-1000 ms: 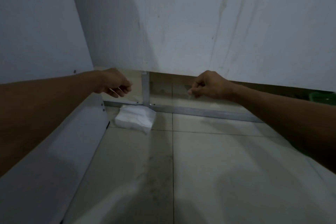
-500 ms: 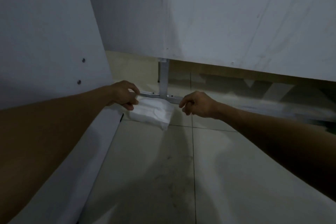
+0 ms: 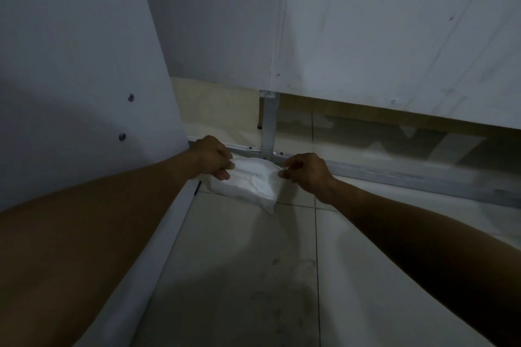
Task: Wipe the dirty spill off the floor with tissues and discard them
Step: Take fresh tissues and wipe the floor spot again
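— White tissue pack (image 3: 248, 186): where is it?
— On the floor (image 3: 239, 248) between both sets of fingers, long axis running hand to hand; left hand (image 3: 212, 157) pinches one end, right hand (image 3: 307, 173) the other.
— And before?
— Both hands hung above it, fingers curled on nothing. The dirty smear (image 3: 282, 290) lies nearer the person.

a dim indoor corner, kind unclear: pale tiled floor (image 3: 239, 256), white panel walls (image 3: 394, 22) on metal framing (image 3: 269, 124).

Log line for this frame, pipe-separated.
phase: fetch tissues | left hand: grips tissue pack | right hand: pinches pack's right edge | spill: unwiped
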`<act>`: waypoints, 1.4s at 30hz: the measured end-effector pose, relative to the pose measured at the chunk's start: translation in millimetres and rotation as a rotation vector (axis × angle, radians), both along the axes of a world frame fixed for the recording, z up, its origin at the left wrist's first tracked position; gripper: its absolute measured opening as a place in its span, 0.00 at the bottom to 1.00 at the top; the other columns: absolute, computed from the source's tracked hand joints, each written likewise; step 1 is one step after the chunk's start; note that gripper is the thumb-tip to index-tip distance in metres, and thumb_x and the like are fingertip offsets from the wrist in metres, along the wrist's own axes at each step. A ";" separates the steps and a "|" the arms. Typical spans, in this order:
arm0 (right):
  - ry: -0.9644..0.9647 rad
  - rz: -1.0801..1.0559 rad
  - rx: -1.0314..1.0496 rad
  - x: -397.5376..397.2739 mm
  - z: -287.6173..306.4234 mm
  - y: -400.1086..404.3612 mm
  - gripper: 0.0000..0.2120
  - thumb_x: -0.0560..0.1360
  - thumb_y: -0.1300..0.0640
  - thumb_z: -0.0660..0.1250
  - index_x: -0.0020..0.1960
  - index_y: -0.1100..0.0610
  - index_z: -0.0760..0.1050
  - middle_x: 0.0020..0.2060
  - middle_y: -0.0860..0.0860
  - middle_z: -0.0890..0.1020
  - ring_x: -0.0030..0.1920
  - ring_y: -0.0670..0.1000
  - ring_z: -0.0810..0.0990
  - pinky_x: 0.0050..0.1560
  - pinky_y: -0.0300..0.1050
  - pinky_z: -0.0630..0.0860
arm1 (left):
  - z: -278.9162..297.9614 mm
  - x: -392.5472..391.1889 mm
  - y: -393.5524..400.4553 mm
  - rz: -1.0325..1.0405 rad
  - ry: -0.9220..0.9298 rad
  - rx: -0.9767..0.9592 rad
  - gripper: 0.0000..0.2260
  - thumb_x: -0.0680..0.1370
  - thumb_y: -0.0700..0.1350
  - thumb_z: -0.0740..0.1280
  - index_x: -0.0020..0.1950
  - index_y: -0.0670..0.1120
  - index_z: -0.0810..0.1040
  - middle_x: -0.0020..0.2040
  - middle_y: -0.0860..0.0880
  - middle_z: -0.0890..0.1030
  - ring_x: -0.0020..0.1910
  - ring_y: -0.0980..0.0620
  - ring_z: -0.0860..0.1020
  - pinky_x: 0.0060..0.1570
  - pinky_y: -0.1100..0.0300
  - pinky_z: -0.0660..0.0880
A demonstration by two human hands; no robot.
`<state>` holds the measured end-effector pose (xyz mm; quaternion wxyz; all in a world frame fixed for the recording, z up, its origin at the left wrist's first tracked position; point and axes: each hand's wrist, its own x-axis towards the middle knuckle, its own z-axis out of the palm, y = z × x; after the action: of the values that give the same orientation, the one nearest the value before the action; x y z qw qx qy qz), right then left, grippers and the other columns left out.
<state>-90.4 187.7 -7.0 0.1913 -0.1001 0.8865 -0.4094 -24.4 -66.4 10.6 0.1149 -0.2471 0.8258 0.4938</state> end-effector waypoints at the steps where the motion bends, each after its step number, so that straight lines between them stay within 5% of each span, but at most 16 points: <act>1: -0.009 -0.004 -0.003 -0.2 -0.6 -1.3 0.19 0.73 0.60 0.78 0.62 0.61 0.82 0.58 0.59 0.84 0.58 0.59 0.83 0.64 0.57 0.80 | -2.1 -0.4 0.2 0.004 0.001 0.009 0.17 0.73 0.33 0.77 0.60 0.32 0.79 0.45 0.32 0.85 0.35 0.44 0.85 0.44 0.50 0.86; 6: -0.017 0.001 0.019 -7.4 -1.6 -7.0 0.09 0.75 0.61 0.76 0.54 0.62 0.85 0.54 0.58 0.85 0.53 0.56 0.81 0.62 0.53 0.80 | -10.3 -3.4 -4.1 0.034 0.057 0.073 0.13 0.75 0.33 0.75 0.58 0.31 0.79 0.44 0.34 0.84 0.43 0.36 0.86 0.47 0.46 0.85; 10: -0.075 -0.049 -0.060 -12.5 3.0 -9.7 0.09 0.76 0.61 0.75 0.54 0.65 0.84 0.50 0.58 0.84 0.41 0.52 0.80 0.44 0.45 0.79 | -2.7 -5.3 -4.4 0.073 0.149 0.096 0.05 0.74 0.34 0.77 0.46 0.34 0.84 0.46 0.34 0.86 0.48 0.37 0.86 0.55 0.45 0.83; 16: -0.092 -0.071 -0.214 -17.8 24.2 -3.2 0.03 0.76 0.65 0.75 0.47 0.65 0.83 0.37 0.56 0.82 0.33 0.51 0.79 0.24 0.31 0.71 | 15.1 -8.5 -5.9 0.150 0.253 0.202 0.07 0.74 0.34 0.77 0.47 0.30 0.83 0.45 0.32 0.85 0.37 0.47 0.87 0.38 0.62 0.84; 21: -0.043 -0.070 -0.312 -24.1 43.9 -0.6 0.04 0.75 0.64 0.76 0.42 0.60 0.83 0.39 0.55 0.85 0.28 0.45 0.82 0.25 0.32 0.73 | 31.9 -8.5 -4.6 0.159 0.326 0.152 0.04 0.74 0.36 0.77 0.44 0.35 0.85 0.45 0.35 0.86 0.45 0.42 0.87 0.47 0.54 0.85; 26: 0.019 -0.080 -0.338 -26.6 62.6 0.1 0.05 0.76 0.63 0.75 0.42 0.57 0.83 0.42 0.55 0.86 0.30 0.45 0.83 0.27 0.36 0.76 | 55.6 -7.5 -2.4 0.151 0.412 0.116 0.03 0.74 0.36 0.77 0.42 0.38 0.85 0.42 0.36 0.86 0.41 0.44 0.88 0.44 0.59 0.85; 42: 0.070 -0.039 -0.516 -21.4 122.5 17.9 0.06 0.74 0.63 0.76 0.47 0.67 0.84 0.38 0.57 0.86 0.36 0.50 0.87 0.32 0.37 0.79 | 132.5 14.0 10.4 0.094 0.537 0.055 0.03 0.75 0.37 0.76 0.43 0.38 0.84 0.42 0.36 0.86 0.41 0.44 0.87 0.46 0.53 0.86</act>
<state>-111.8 205.7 115.5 0.1205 -0.1425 0.7604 -0.6220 -10.4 -56.1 143.0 -0.1246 -0.1419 0.8007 0.5686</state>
